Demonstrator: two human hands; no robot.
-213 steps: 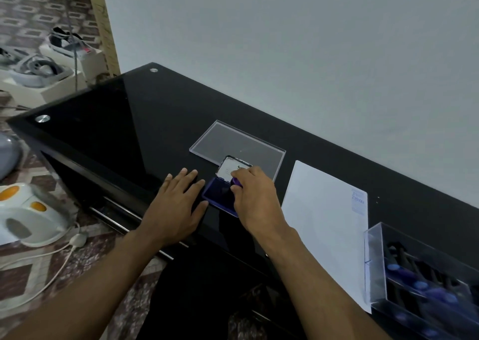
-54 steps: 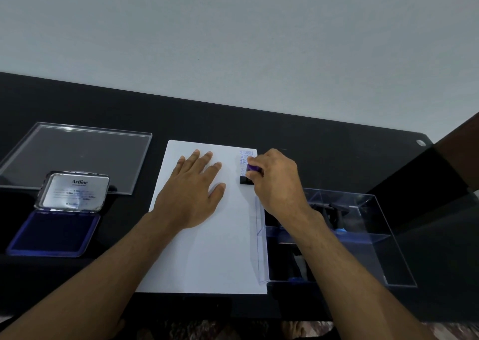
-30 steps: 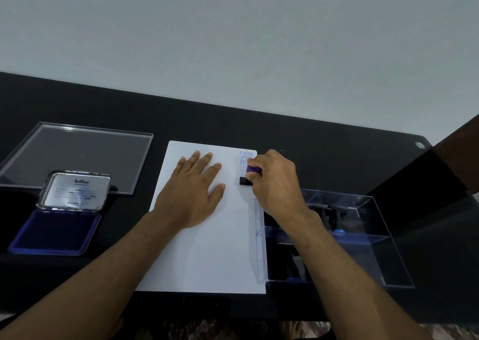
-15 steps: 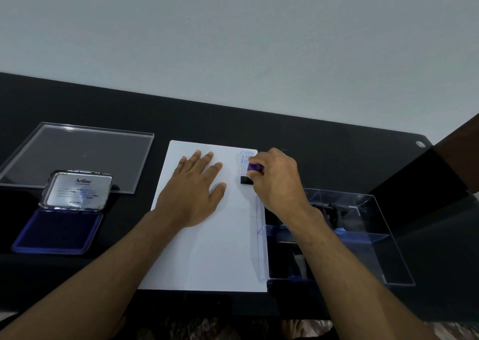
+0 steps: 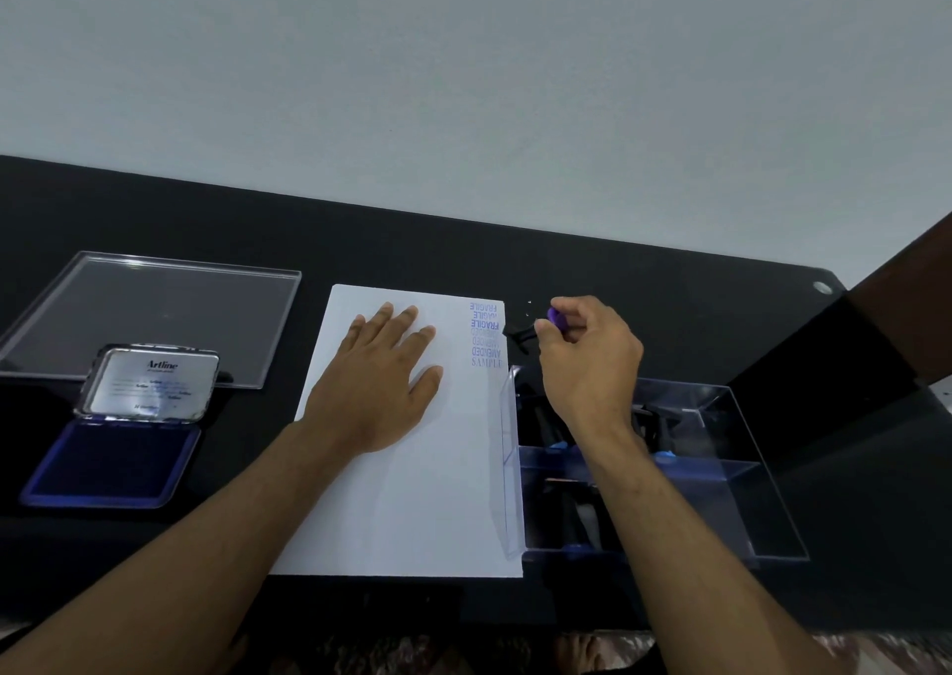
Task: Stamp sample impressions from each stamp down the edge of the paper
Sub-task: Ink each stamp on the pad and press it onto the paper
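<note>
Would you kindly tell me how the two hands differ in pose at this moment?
The left hand lies flat with fingers spread on the paper; the right hand is curled, pinching a purple-handled stamp. The left rests on the sheet, the right is beside its right edge, past the printed words. Both are bare.

Purple-handled stamp (image 5: 541, 327) tilted just beside stamped white paper (image 5: 427, 468).

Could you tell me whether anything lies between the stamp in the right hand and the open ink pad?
Yes. The left hand lies flat on the paper, between the stamp held by the right hand and the ink pad.
</note>
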